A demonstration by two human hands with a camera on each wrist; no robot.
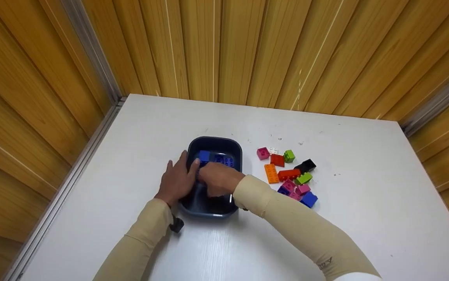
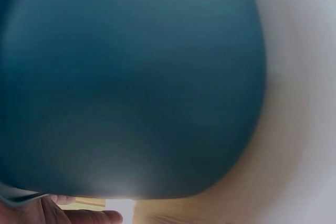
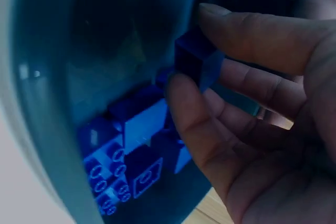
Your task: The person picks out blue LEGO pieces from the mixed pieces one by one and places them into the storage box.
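Right hand (image 1: 218, 179) inside the dark blue tub (image 1: 235, 146), thumb and fingers pinching a blue brick (image 3: 197, 60) above the blue ones already there; left hand (image 1: 177, 180) curled over the tub's left rim, apparently steadying it; mixed bricks (image 1: 289, 175) right of tub

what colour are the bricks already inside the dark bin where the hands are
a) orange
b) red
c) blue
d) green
c, the right wrist view shows only blue bricks lying in the dark bin, and the right hand pinches another blue brick over them, while the red, green and orange bricks lie on the white table beside the bin.
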